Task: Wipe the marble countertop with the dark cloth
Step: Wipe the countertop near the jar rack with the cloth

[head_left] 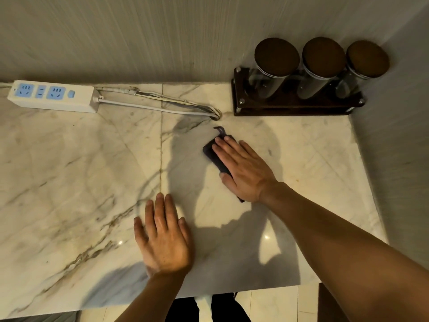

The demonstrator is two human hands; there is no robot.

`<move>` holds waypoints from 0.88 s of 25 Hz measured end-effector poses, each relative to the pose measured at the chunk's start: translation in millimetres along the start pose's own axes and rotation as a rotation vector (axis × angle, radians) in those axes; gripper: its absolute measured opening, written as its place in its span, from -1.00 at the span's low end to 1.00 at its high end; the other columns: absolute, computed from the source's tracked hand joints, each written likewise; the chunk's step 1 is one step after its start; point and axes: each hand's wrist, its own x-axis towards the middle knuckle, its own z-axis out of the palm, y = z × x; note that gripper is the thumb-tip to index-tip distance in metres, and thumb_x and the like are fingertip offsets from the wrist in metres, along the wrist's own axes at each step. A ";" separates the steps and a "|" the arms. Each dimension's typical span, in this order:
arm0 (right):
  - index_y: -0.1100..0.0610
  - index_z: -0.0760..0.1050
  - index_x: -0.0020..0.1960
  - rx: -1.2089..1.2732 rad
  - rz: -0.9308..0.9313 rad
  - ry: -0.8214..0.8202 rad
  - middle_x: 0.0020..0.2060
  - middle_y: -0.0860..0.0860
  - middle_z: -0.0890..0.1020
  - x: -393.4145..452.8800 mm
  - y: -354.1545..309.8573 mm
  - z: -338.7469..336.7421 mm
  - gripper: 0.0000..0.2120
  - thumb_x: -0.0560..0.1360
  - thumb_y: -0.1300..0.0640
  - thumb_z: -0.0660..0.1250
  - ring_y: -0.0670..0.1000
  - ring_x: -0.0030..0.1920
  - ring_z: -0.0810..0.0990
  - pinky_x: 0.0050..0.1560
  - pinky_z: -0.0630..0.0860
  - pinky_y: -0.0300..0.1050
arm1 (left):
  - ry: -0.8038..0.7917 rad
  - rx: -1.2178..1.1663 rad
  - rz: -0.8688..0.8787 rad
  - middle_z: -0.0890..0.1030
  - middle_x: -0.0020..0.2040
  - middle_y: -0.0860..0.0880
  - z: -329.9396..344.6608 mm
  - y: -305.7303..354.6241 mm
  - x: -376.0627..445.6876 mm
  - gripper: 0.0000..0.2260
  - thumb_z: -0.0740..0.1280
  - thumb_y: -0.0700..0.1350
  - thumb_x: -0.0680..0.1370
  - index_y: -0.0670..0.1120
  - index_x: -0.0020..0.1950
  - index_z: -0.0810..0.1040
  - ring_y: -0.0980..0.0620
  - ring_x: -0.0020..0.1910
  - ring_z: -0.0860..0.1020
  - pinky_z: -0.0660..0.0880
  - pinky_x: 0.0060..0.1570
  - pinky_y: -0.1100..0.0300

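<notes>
the dark cloth (214,156) lies folded flat on the marble countertop (81,173), right of the counter's middle seam and nearer the back wall than the front edge. the right hand (241,169) lies flat on top of it, palm down, fingers straight and close together, pointing up and to the left toward the wall; it presses on the cloth rather than gripping it. the cloth shows along the thumb side of that hand, from the fingertips back toward the wrist, and a small dark corner peeks out under the heel of the palm. a thin loop of the cloth sticks out beyond the fingertips, toward the hole where the cables go down into the counter. the left hand (162,235) rests palm down on bare marble, fingers spread a little, empty, well apart from the cloth and closer to the front edge. at the back left sits a white power strip (52,96) with blue sockets, its cable (157,107) running right along the wall. at the back right corner a dark wooden rack (294,108) holds three glass jars (321,70) with dark round lids.
</notes>
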 end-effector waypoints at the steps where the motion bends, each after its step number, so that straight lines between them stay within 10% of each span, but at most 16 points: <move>1: 0.07 -0.09 0.56 0.005 0.031 0.010 0.57 0.01 -0.04 3.9 1.6 -0.2 -0.36 0.57 -0.11 0.00 -0.01 0.54 -0.17 0.52 -0.12 0.03 | -0.001 -0.001 0.000 0.28 0.52 -0.11 -0.6 0.2 0.1 -0.46 -0.01 0.03 0.56 -0.11 0.52 0.19 -0.09 0.50 0.15 -0.04 0.45 -0.10; 22: 0.16 -0.14 0.56 0.262 0.857 0.245 0.57 0.10 -0.04 20.3 -28.9 12.8 -0.36 0.59 -0.10 -0.07 0.09 0.55 -0.13 0.51 -0.15 0.08 | -0.031 0.005 0.003 0.26 0.52 -0.12 -7.3 4.3 -3.3 -0.47 0.01 0.02 0.57 -0.13 0.52 0.21 -0.14 0.51 0.15 0.04 0.44 -0.18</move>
